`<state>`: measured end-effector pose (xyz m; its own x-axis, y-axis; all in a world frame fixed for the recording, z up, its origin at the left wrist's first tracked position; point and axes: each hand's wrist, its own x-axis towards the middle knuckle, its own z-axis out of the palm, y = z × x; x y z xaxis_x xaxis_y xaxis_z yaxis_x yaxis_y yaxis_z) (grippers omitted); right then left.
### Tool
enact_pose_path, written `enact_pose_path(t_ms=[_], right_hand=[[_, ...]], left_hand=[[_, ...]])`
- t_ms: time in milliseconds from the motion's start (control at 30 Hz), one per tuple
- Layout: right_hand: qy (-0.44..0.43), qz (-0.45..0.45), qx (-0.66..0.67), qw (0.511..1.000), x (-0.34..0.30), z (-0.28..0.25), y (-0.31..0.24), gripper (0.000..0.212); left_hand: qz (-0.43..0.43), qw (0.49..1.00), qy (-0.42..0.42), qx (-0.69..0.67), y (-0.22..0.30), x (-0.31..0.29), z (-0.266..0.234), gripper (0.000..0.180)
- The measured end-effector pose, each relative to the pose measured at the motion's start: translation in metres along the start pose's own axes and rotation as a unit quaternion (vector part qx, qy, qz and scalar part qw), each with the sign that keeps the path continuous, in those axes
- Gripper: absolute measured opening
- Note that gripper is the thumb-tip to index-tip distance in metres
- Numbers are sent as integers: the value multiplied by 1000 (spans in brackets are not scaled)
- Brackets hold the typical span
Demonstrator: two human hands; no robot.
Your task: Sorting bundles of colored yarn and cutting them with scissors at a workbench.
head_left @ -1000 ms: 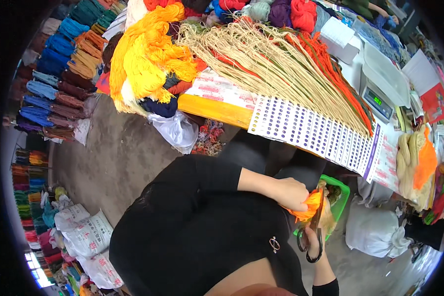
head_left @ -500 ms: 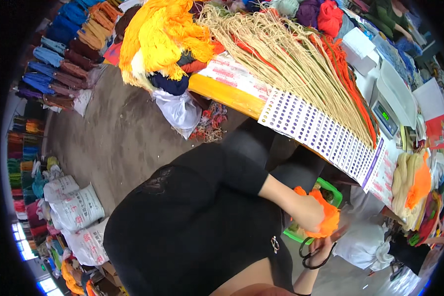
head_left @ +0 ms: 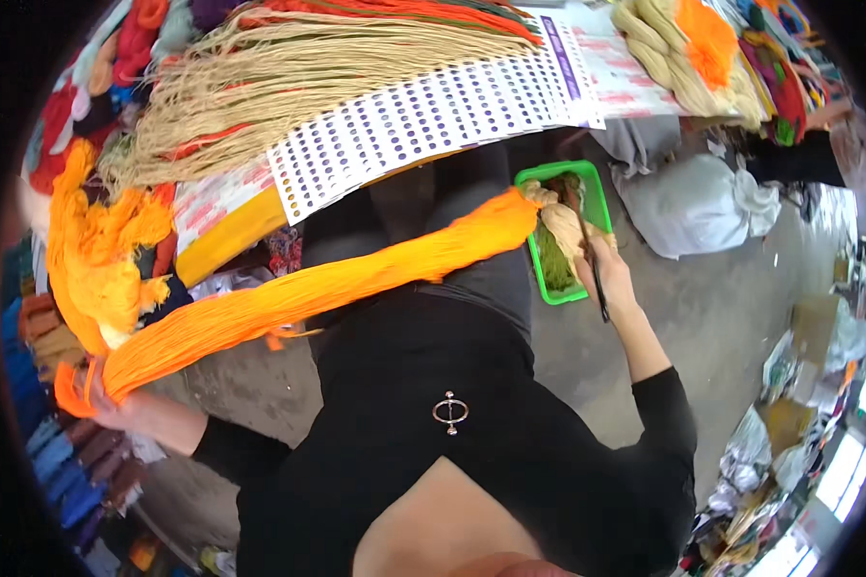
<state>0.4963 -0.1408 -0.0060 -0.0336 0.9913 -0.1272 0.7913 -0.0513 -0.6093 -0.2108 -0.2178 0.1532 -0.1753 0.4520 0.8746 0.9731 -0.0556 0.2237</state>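
Note:
A long orange yarn skein [head_left: 346,274] stretches across in front of my body, from far left to the green plastic basket [head_left: 601,192]. My left hand [head_left: 114,409] is closed round its left end, where a loop of orange yarn hangs out past the fingers. The skein's right end narrows beside a pale cream bundle of yarn [head_left: 563,226] over the basket. My right hand [head_left: 614,279] holds dark scissors [head_left: 600,287], seen edge-on, and its fingers are against the cream bundle. Whether the fingers also grip that bundle cannot be made out. Green yarn [head_left: 551,264] lies in the basket.
The table [head_left: 226,236] bears a white card with rows of dark dots [head_left: 404,115] and beige and red strands [head_left: 212,115]. A yellow-orange yarn heap [head_left: 106,240] hangs at its left end. A white sack [head_left: 688,207] stands right of the basket.
My hands, earlier close together by the basket at a bunched orange skein, are now wide apart. My left hand has drawn the skein out leftward. The view has turned toward the table.

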Motion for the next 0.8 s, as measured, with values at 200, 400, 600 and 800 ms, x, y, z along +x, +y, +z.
enact_pose_path(t_ms=[200,400,600,800], right_hand=[[25,-91,-113,989,-3,27,41,21],[-19,-96,-205,974,0,47,52,23],[-37,-120,-180,976,12,58,46,24],[-105,-132,-272,947,34,49,52,28]], left_hand=[[-60,983,-47,169,-192,-36,-72,17],[-169,985,-39,6,-200,-36,-66,18],[-277,949,-31,-150,-204,-41,-73,19],[-372,879,-17,-299,-199,-43,-84,19]])
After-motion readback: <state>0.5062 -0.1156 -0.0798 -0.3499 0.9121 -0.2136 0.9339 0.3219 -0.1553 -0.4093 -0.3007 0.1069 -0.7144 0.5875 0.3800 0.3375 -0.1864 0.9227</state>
